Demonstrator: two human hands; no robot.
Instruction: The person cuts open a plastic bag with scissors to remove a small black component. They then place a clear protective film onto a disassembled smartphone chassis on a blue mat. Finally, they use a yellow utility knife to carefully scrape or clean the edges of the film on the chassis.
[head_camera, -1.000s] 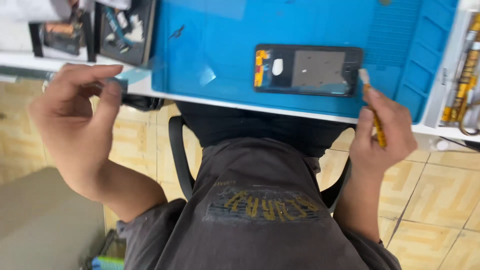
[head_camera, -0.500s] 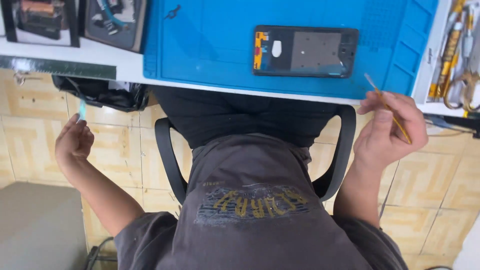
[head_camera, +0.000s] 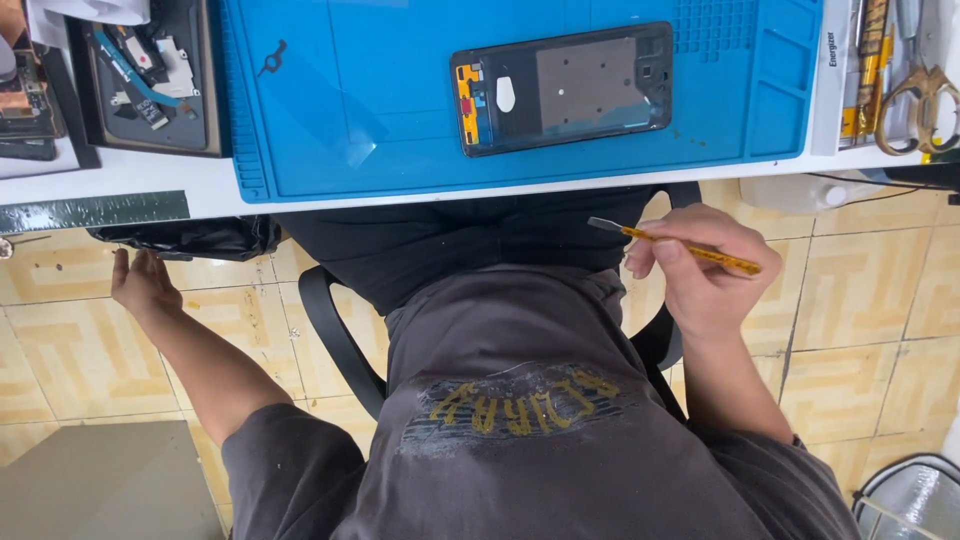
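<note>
The opened smartphone (head_camera: 565, 88) lies flat on the blue repair mat (head_camera: 400, 120) near the front of the white tabletop (head_camera: 150, 180), back cover already off, with its inner frame, a grey shield plate and a strip of orange and yellow flex parts at one end exposed. So the opening work looks done, while whatever goes on inside the phone appears unfinished, since neither hand is at it.

The right hand (head_camera: 705, 275) is closed around a thin yellow-handled spudger (head_camera: 675, 245), its flat metal tip pointing left; it hangs below the tabletop edge, over the lap. The left hand (head_camera: 145, 285) is open and empty, fingers spread, low beside the chair and just under a black bag (head_camera: 185, 238) hanging below the tabletop edge; whether it touches the bag is hard to tell.

A dark tray of loose phone parts (head_camera: 150, 75) sits left of the mat, and scissors (head_camera: 915, 85) lie at far right.
</note>
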